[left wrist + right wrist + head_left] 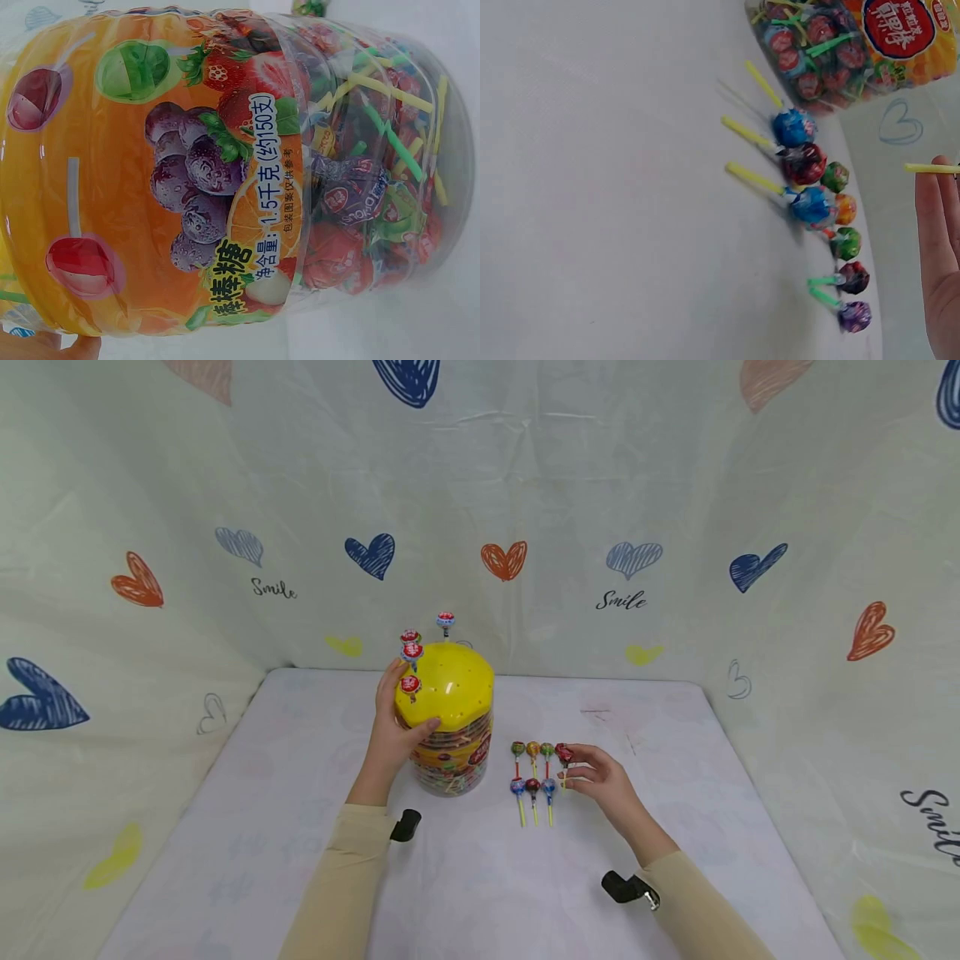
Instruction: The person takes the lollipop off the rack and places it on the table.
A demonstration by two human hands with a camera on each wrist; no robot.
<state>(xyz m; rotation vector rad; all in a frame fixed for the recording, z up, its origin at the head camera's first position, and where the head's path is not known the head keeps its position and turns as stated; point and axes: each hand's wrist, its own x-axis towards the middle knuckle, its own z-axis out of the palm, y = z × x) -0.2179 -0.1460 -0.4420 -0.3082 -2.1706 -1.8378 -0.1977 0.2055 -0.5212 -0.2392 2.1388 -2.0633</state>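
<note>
A clear candy jar [452, 768] full of lollipops stands under a yellow dimpled lid [457, 681]. My left hand [388, 739] holds its upper left side, thumb at the lid's front edge. Several lollipops [446, 620] stand upright in the lid, mostly near that hand. To the right of the jar, my right hand [603, 781] pinches a lollipop in a dark red wrapper [564, 752]; its yellow stick [928, 169] shows at the fingertips in the right wrist view. The jar's fruit-printed label [187, 172] fills much of the left wrist view.
Two rows of lollipops [532, 786] lie on the white table [480, 877], between the jar and my right hand. In the right wrist view, a purple-wrapped lollipop [855, 316] lies at the far end. A heart-printed cloth [555, 485] hangs behind the table.
</note>
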